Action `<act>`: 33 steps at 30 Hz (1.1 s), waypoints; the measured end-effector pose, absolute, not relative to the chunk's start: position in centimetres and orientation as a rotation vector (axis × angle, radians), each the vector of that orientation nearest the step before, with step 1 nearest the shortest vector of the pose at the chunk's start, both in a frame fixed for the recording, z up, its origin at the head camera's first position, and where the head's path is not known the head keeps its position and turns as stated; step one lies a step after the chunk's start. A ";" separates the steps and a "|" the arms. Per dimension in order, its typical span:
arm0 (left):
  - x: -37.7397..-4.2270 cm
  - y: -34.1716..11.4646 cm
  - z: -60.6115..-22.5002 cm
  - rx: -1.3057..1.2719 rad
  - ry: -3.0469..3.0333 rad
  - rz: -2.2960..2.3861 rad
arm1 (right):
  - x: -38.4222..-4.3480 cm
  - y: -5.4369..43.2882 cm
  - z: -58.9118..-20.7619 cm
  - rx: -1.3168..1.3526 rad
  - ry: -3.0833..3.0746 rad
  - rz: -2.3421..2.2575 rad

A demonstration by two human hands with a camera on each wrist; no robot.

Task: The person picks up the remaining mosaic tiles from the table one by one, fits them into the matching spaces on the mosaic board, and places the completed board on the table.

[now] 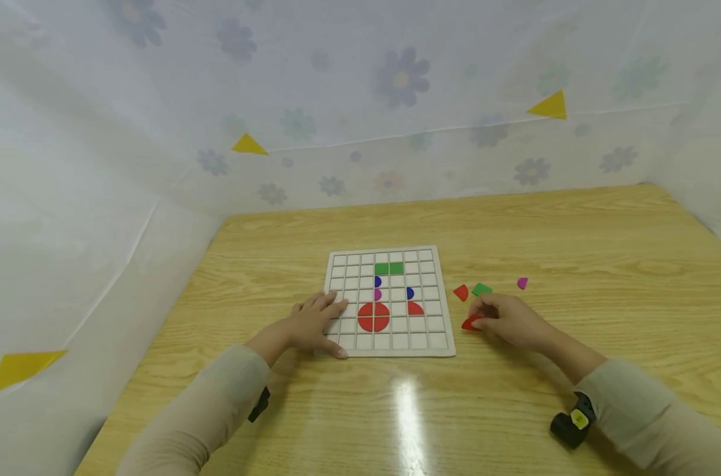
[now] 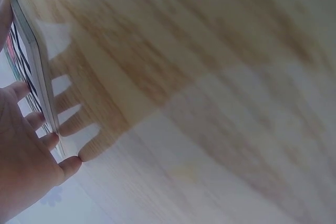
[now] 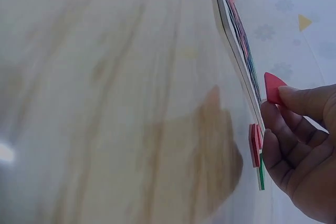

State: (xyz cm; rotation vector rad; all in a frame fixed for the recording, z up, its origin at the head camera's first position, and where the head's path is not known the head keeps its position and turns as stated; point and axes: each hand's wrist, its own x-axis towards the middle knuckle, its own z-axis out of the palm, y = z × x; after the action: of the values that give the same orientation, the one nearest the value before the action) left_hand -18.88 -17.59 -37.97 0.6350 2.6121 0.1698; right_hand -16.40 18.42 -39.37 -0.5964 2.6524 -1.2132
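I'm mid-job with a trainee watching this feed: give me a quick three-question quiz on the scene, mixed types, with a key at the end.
1. Multiple choice: what colour is the piece that the right hand pinches? a) green b) red c) purple
2. True or false: the left hand touches the board.
3. Count: how many pieces form the red circle on the board?

Key:
1. b) red.
2. True; its fingers lie over the board's left edge.
3. Four, each a quarter of the circle.
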 end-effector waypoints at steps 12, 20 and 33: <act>-19.0 -17.7 -38.4 0.648 2.628 0.155 | -16.8 16.6 -38.7 -0.646 2.647 -1.251; -19.0 -17.7 -38.3 0.633 2.627 0.154 | -17.4 15.6 -38.8 -0.653 2.616 -1.317; -18.9 -17.6 -38.2 0.642 2.619 0.158 | -18.4 13.8 -38.7 -0.598 2.564 -1.376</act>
State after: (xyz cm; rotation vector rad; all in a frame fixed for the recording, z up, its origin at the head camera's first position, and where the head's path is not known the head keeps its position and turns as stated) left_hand -18.91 -17.61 -38.16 0.6424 2.6189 0.1584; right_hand -18.40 13.81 -38.69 -0.5978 2.5645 -1.3759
